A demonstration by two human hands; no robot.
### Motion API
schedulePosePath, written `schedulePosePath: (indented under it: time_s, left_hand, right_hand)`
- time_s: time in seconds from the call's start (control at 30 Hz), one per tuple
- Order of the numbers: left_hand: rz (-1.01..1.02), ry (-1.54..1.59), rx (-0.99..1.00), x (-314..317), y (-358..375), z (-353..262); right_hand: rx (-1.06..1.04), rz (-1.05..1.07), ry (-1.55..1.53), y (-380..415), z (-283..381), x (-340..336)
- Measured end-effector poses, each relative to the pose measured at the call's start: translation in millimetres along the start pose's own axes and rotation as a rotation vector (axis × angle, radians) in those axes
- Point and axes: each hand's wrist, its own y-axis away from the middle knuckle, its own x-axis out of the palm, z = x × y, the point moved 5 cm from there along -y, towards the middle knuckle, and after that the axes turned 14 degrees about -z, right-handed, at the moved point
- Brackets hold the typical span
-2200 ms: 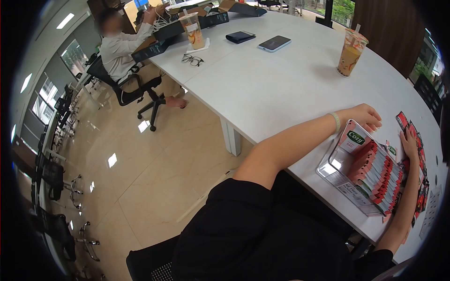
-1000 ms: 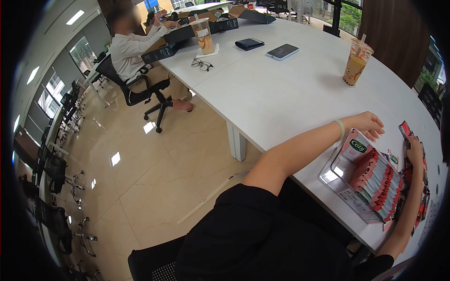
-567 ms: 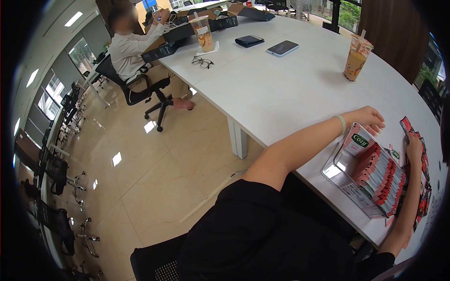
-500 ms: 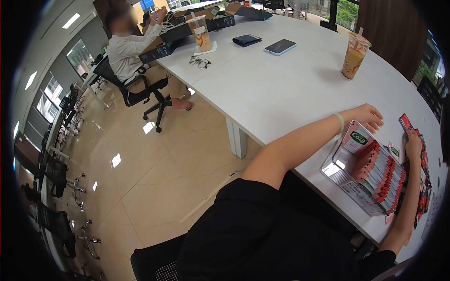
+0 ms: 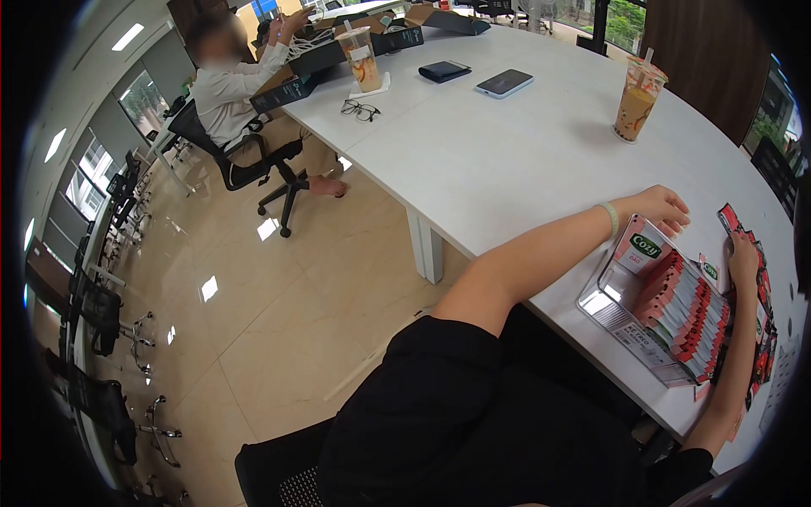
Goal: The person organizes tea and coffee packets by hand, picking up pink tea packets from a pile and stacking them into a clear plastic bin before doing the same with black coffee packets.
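A clear plastic bin (image 5: pixel 610 314) with a pink Cozy label holds a tight row of red, pink and white sachets (image 5: pixel 683 313). My left hand (image 5: pixel 657 208) is just beyond the bin's far corner, its fingers loosely bent and apart, with nothing seen in them. On the bin's right side, my right hand (image 5: pixel 743 264) is closed over the edge of a pile of red and black sachets (image 5: pixel 764 342); its fingertips are partly hidden. Between that hand and the bin stands a whitish Cozy packet (image 5: pixel 710 269).
A cup of iced drink (image 5: pixel 638 101) stands beyond my hands on the white table (image 5: pixel 498 160). Farther off are a phone (image 5: pixel 505 84), a wallet (image 5: pixel 444 71), glasses (image 5: pixel 361 110) and another cup (image 5: pixel 363 63). A person (image 5: pixel 228 93) sits by open boxes (image 5: pixel 312 72).
The bin and my hands sit very slightly higher in view. My hands keep nearly the same pose. The seated person's hands have shifted a little.
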Motion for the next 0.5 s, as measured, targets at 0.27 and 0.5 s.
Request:
schedulePosePath:
  time_s: [0.27, 0.5]
  left_hand:
    - [-0.011, -0.020, 0.012, 1.1, 4.3, -6.0]
    - [0.004, -0.017, 0.004, 0.5, 1.1, -2.0]
  right_hand:
    - [0.056, 0.000, -0.020, -4.2, 3.4, -13.0]
    - [0.098, -0.036, -0.238, -11.9, -1.8, -28.0]
